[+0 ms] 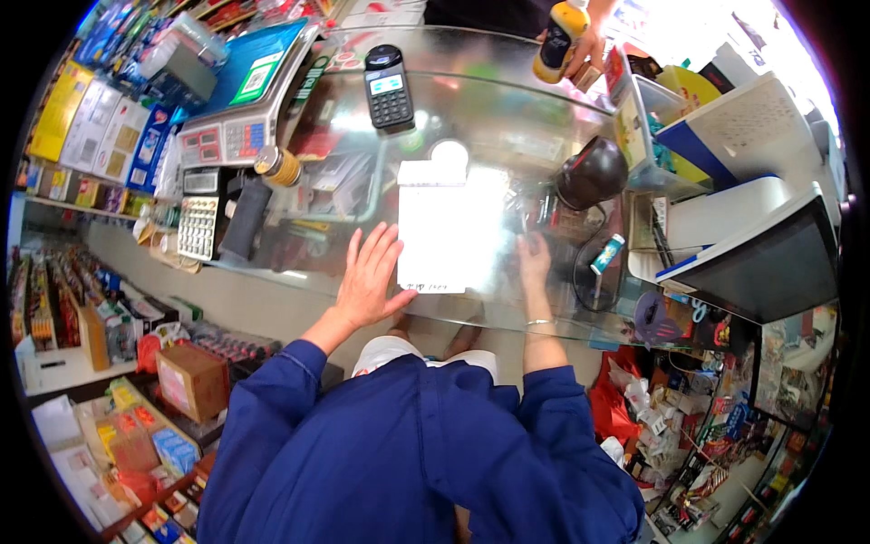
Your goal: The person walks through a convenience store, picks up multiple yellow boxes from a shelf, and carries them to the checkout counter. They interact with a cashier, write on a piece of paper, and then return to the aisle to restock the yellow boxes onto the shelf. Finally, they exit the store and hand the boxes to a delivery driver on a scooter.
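Observation:
My left hand (370, 275) lies with spread fingers on the glass counter (316, 262), its fingertips and thumb at the left edge of a white notepad (435, 231) that bears some handwriting near its bottom edge. Glare washes out the area right of the pad. My right hand (535, 255) rests on the glass further right, fingers partly curled; whether it holds something small is unclear. Beyond the pad stands a black card terminal (389, 92) with a lit screen. A dark rounded device (593, 172) with a cable sits beyond my right hand, and a small teal tube (607, 254) lies nearer.
Across the counter, another person's hand (590, 51) holds a yellow bottle (561, 41) and a small box. At left are a weighing scale (221, 143), a calculator (198, 228) and a yellow-capped jar (277, 165). A monitor (768, 258) and plastic bin (652, 102) stand at right.

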`<state>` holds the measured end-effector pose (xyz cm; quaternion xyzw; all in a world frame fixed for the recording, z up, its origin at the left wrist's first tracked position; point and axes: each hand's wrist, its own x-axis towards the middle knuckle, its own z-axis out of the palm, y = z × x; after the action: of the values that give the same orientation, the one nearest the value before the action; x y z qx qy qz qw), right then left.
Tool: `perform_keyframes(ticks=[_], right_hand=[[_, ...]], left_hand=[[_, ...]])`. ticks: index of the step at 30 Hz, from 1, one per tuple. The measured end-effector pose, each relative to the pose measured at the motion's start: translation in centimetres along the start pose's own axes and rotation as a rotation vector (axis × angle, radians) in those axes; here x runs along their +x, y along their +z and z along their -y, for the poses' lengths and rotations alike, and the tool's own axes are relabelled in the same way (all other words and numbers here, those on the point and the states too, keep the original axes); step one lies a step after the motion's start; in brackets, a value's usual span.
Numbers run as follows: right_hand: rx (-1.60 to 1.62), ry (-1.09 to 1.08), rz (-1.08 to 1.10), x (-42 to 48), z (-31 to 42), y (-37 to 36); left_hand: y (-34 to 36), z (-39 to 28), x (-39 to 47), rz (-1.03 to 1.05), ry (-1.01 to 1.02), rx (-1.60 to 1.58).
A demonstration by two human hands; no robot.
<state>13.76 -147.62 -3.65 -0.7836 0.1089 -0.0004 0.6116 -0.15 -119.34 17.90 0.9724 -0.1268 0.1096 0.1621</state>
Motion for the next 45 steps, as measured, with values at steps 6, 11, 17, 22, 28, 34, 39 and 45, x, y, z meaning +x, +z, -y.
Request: perform_keyframes(ticks=[6, 11, 17, 22, 28, 34, 39, 45], right_hand=[[0.013, -0.014, -0.008, -3.5, 2.0, -3.5], [-0.314, -0.008, 0.274, -12.2, -1.2, -8.8], [-0.439, 0.082, 0.612, -19.8, 2.6, -14.0], [-0.463, -0.223, 0.67, -19.1, 13.5, -15.0], [-0.236, -0.327, 0.403, -11.1, 20.8, -6.3], [-0.61, -0.573, 0.161, -3.7, 21.7, 3.9], [-0.638, -0.548, 0.144, -2.4, 22.6, 8.1], [-0.351, -0.252, 0.212, -2.8, 23.2, 8.5]], left_hand=[[-0.2, -0.4, 0.3, 0.012, -0.033, 0.015], [0.0, -0.5, 0.3, -0.003, -0.03, 0.011], [0.2, -0.3, 0.0, 0.003, -0.037, 0.015], [0.3, -0.2, -0.1, -0.004, -0.041, 0.018], [0.5, 0.2, -0.2, -0.053, -0.024, 0.0], [1.0, 0.3, -0.3, -0.099, 0.008, -0.022], [0.9, 0.5, -0.5, -0.091, 0.009, -0.042], [1.2, 0.8, -0.3, -0.106, 0.053, -0.069]])
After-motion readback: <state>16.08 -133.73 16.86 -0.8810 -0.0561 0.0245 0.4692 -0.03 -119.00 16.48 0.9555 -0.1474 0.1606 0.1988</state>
